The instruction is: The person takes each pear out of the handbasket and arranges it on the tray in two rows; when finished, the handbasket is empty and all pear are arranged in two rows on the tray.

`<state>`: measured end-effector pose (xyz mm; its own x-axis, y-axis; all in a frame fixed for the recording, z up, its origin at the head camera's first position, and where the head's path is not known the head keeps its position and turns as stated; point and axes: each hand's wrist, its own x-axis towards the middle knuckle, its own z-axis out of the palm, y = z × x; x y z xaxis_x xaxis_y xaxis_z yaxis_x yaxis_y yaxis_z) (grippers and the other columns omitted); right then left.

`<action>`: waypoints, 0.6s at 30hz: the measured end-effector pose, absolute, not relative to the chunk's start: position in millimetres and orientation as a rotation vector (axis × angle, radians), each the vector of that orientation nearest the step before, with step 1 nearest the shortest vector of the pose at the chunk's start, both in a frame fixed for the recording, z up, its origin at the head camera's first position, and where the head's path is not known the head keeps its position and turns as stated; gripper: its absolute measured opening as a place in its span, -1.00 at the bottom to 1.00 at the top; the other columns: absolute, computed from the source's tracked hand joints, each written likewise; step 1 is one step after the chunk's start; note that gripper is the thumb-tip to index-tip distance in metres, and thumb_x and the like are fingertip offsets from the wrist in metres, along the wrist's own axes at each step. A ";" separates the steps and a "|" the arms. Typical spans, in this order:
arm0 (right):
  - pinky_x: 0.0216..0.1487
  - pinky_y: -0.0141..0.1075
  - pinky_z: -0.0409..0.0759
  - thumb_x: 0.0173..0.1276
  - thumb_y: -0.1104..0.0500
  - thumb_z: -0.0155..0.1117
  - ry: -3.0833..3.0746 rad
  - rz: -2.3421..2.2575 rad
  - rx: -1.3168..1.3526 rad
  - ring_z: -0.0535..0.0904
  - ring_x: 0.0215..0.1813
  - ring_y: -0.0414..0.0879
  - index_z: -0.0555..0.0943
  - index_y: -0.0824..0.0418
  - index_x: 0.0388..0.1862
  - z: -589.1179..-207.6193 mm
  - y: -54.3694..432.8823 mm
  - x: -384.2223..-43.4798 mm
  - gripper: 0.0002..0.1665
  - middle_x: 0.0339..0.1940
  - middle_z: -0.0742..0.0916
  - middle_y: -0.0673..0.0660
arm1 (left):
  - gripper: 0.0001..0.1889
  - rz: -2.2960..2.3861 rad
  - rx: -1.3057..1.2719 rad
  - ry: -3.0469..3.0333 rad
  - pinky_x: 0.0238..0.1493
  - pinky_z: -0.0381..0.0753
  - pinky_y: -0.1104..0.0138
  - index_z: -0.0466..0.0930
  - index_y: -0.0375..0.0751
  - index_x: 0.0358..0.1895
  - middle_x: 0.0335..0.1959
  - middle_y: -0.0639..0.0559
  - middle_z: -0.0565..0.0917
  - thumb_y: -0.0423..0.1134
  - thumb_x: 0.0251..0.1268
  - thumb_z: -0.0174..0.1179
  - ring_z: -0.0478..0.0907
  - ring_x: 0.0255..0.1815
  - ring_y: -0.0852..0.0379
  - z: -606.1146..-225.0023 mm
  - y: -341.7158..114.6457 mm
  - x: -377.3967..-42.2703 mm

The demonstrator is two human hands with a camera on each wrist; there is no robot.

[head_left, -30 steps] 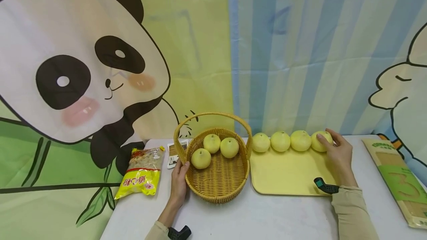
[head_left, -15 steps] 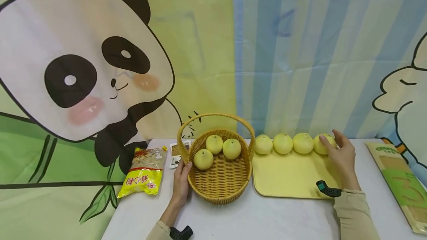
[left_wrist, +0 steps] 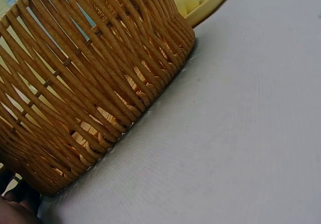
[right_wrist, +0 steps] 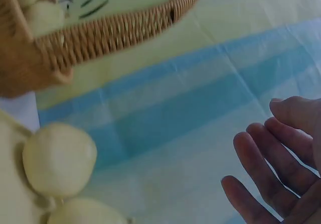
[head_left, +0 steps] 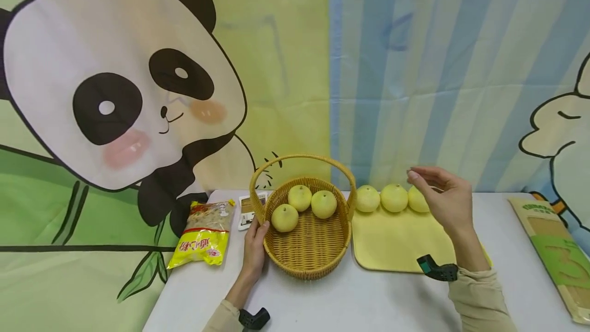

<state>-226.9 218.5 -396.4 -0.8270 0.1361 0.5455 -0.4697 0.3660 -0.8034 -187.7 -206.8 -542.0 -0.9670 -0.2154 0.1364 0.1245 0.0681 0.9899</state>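
My left hand point(head_left: 254, 250) holds the left side of a wicker basket point(head_left: 306, 252), thumb on the rim; the left wrist view shows its fingers point(left_wrist: 17, 206) dimly at the basket's base. Inside are three round pale yellow-green fruits point(head_left: 285, 218). My right hand point(head_left: 444, 201) is raised above a yellow tray point(head_left: 396, 245), with nothing in its loosely bent fingers in the right wrist view. Along the tray's back edge stand three visible fruits of the same kind point(head_left: 394, 198). The hand and wrist cover the tray's right part, so a fruit there is hidden.
Left of the basket lies a yellow food packet point(head_left: 203, 234), and a small white device point(head_left: 246, 214) sits partly behind the basket. A long green-and-tan package point(head_left: 553, 255) lies at the right. A printed curtain point(head_left: 396, 76) hangs behind the white table point(head_left: 322, 304).
My right hand has left the rightmost fruit, rising and moving left. That fruit is now out of sight behind it. The left hand stays on the basket. The head view has shifted slightly.
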 end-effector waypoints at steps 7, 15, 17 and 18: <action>-0.11 -0.35 0.79 0.49 0.26 0.42 -2.213 1.652 0.686 0.81 -0.13 -0.25 0.80 0.24 0.06 -389.1 152.0 -202.8 -0.78 -0.11 0.87 -0.02 | -0.38 -2.011 0.071 -2.078 0.40 0.34 0.59 0.17 -0.04 0.70 0.65 -0.06 0.36 -0.01 0.72 -0.03 0.28 0.65 -0.02 -542.4 -207.5 -188.0; 0.05 -0.19 0.80 0.44 0.06 0.51 -2.457 1.501 1.023 0.76 0.19 0.05 0.70 0.15 0.30 -400.2 83.7 -197.7 -0.51 0.24 0.79 0.13 | -0.40 -1.977 0.085 -2.106 0.56 0.27 0.39 0.20 0.04 0.70 0.65 -0.04 0.36 0.01 0.73 -0.05 0.28 0.65 0.02 -545.6 -206.7 -187.7; 0.13 -0.08 0.78 0.44 0.00 0.51 -2.511 1.465 1.064 0.72 0.27 0.09 0.66 0.11 0.36 -399.2 71.5 -201.3 -0.44 0.30 0.76 0.12 | -0.41 -1.970 0.083 -2.109 0.61 0.26 0.27 0.20 0.05 0.69 0.64 -0.04 0.37 0.01 0.73 -0.06 0.29 0.64 0.01 -545.8 -207.4 -187.8; 0.17 -0.01 0.77 0.44 -0.01 0.50 -2.533 1.455 1.077 0.71 0.29 0.10 0.64 0.09 0.38 -398.1 66.0 -204.0 -0.42 0.32 0.75 0.11 | -0.41 -1.967 0.079 -2.109 0.62 0.25 0.21 0.20 0.06 0.69 0.64 -0.04 0.37 0.01 0.72 -0.05 0.29 0.64 0.00 -545.9 -207.7 -188.2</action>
<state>-204.0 66.0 -398.1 -0.7601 -0.5496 0.3466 -0.5764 0.3239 -0.7502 -188.2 -207.7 -545.9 -0.9658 -0.2125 0.1485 0.1333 0.0839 0.9875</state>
